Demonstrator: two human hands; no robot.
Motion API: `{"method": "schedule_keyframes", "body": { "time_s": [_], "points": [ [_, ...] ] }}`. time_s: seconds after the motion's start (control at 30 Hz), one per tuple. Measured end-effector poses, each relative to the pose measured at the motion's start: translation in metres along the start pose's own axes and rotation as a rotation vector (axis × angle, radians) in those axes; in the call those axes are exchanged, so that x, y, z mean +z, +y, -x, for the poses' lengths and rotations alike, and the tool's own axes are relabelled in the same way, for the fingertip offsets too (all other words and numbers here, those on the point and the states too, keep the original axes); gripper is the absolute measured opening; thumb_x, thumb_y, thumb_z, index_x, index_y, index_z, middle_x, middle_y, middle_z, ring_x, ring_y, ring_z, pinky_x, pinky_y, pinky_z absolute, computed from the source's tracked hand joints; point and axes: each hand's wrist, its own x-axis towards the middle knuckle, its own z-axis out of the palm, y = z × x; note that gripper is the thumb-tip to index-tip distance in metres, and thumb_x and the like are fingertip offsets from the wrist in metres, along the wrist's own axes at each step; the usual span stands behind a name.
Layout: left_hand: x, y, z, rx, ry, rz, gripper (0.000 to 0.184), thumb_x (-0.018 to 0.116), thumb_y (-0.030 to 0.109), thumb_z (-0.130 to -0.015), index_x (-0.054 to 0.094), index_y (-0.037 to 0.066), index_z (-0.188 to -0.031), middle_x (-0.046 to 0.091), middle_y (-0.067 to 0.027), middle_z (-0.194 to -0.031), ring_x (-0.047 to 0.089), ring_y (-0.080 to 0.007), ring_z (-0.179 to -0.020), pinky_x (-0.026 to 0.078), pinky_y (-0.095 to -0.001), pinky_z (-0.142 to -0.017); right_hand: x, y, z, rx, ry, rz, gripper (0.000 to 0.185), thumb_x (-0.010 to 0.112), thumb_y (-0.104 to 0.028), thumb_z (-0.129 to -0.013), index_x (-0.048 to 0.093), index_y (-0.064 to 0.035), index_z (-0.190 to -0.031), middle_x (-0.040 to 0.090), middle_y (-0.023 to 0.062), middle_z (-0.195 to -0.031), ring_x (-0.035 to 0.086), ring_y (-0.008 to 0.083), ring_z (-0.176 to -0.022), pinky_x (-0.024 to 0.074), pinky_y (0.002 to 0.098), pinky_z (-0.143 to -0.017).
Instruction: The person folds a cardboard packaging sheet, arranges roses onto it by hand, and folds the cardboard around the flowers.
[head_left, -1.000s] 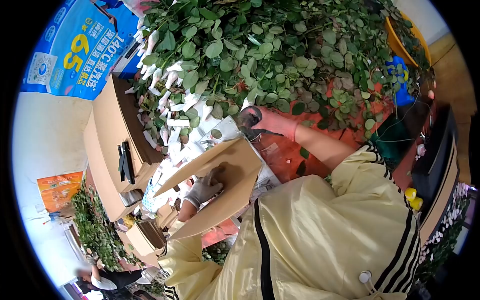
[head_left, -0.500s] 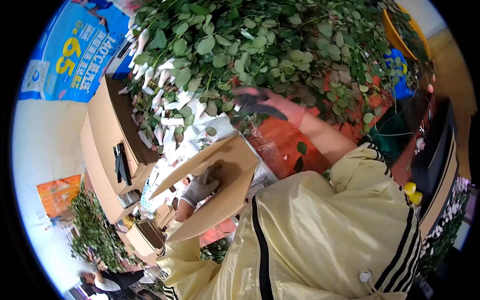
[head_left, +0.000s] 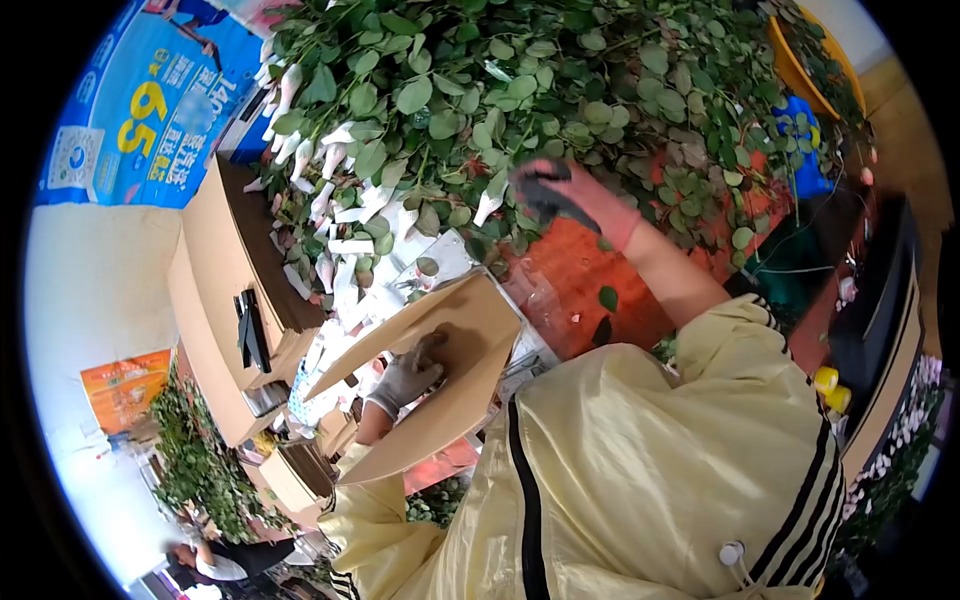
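Observation:
My left hand, in a grey glove, lies against the inner face of a folded cardboard sheet, fingers stretched and holding nothing. My right hand wears a pink and black glove and is over the near edge of a heap of leafy rose stems. Its fingers are curled in; what they hold, if anything, is hidden. Just left of these fingers is a flower bud in a white sleeve. More white-sleeved buds lie along the left side of the heap.
Stacked cardboard stands at left with a black stapler-like tool on it. Red sheeting covers the surface below the leaves. A yellow basin is at upper right. Another person is at lower left.
My right hand has moved slightly right, and its fingers have gone from stretched to curled. The white-sleeved bud beside it shows more fully. My left hand stays inside the cardboard.

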Motion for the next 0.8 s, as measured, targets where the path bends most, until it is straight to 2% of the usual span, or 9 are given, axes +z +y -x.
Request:
{"method": "schedule_keyframes", "body": {
  "time_s": [0.1,0.27,0.33,0.43,0.5,0.63,0.7,0.77,0.8],
  "points": [
    [0.001,0.001,0.000,0.261,0.052,-0.068,0.049,0.054,0.018,-0.083,0.044,0.011,-0.130,0.055,-0.0133,-0.117,0.058,-0.0200,-0.097,0.048,-0.0334,-0.083,-0.003,0.030,0.031,-0.094,0.080,0.698,0.029,0.058,-0.014,-0.083,0.056,-0.0049,-0.110,0.061,0.0074,-0.099,0.059,0.0194,-0.089,0.0446,0.0310,-0.081],
    [0.030,-0.119,-0.068,0.464,-0.040,0.246,0.043,0.056,0.018,-0.081,0.049,0.005,-0.121,0.058,-0.0135,-0.102,0.057,-0.0205,-0.086,0.047,-0.0321,-0.070,0.002,0.022,0.072,-0.014,0.240,0.302,0.031,0.057,-0.013,-0.085,0.056,-0.0014,-0.114,0.059,0.0069,-0.099,0.058,0.0175,-0.088,0.0495,0.0303,-0.077],
    [0.013,-0.064,0.013,0.353,0.212,0.163,0.043,0.055,0.019,-0.085,0.048,0.003,-0.124,0.059,-0.0104,-0.096,0.056,-0.0155,-0.080,0.047,-0.0288,-0.066,-0.009,0.012,0.080,-0.006,0.225,0.376,0.032,0.053,-0.018,-0.089,0.053,-0.0029,-0.117,0.058,0.0049,-0.096,0.058,0.0144,-0.084,0.0486,0.0286,-0.074],
    [0.006,-0.034,0.098,0.450,0.569,0.720,0.039,0.055,0.025,-0.091,0.051,0.002,-0.122,0.058,-0.0045,-0.105,0.054,-0.0110,-0.093,0.047,-0.0258,-0.078,0.009,-0.036,0.090,0.007,0.264,0.247,0.031,0.055,-0.019,-0.088,0.055,-0.0009,-0.113,0.059,0.0035,-0.089,0.055,0.0124,-0.073,0.0467,0.0267,-0.066],
    [-0.004,-0.047,0.160,0.273,0.903,0.672,0.037,0.057,0.019,-0.087,0.053,0.000,-0.118,0.062,-0.0024,-0.092,0.056,-0.0091,-0.077,0.048,-0.0234,-0.072,0.024,-0.064,0.094,-0.175,0.277,0.023,0.033,0.052,-0.023,-0.092,0.052,-0.0021,-0.118,0.056,0.0025,-0.093,0.053,0.0117,-0.077,0.0433,0.0260,-0.066],
    [-0.024,-0.138,0.253,-0.315,1.743,-0.038,0.042,0.063,0.026,-0.080,0.056,0.004,-0.115,0.061,-0.0147,-0.108,0.060,-0.0252,-0.099,0.046,-0.0346,-0.086,0.026,-0.095,0.097,-0.239,0.081,0.079,0.035,0.048,-0.025,-0.094,0.049,-0.0028,-0.121,0.053,0.0040,-0.100,0.051,0.0132,-0.085,0.0415,0.0265,-0.070],
    [-0.046,-0.183,0.273,-0.436,1.732,-0.040,0.068,0.065,0.042,-0.074,0.044,0.007,-0.129,0.049,-0.0172,-0.127,0.048,-0.0308,-0.116,0.038,-0.0399,-0.097,0.050,-0.103,0.104,-0.311,0.033,0.072,0.037,0.048,-0.025,-0.094,0.048,-0.0026,-0.123,0.052,0.0059,-0.103,0.049,0.0145,-0.087,0.0411,0.0277,-0.072],
    [-0.056,-0.199,0.276,-1.026,1.328,-0.095,0.090,0.066,0.056,-0.066,0.034,0.010,-0.137,0.039,-0.0175,-0.136,0.038,-0.0326,-0.125,0.031,-0.0424,-0.102,0.070,-0.110,0.108,-0.304,-0.001,0.067,0.036,0.049,-0.025,-0.094,0.048,-0.0024,-0.122,0.051,0.0061,-0.101,0.049,0.0153,-0.087,0.0406,0.0283,-0.074],
    [-0.057,-0.207,0.276,-0.957,1.110,-0.054,0.102,0.066,0.063,-0.059,0.034,0.007,-0.137,0.031,-0.0228,-0.140,0.033,-0.0353,-0.129,0.028,-0.0368,-0.105,0.076,-0.112,0.108,-0.319,-0.048,0.033,0.035,0.049,-0.025,-0.093,0.049,-0.0025,-0.121,0.050,0.0058,-0.101,0.049,0.0152,-0.087,0.0408,0.0286,-0.074]
  ]
}}
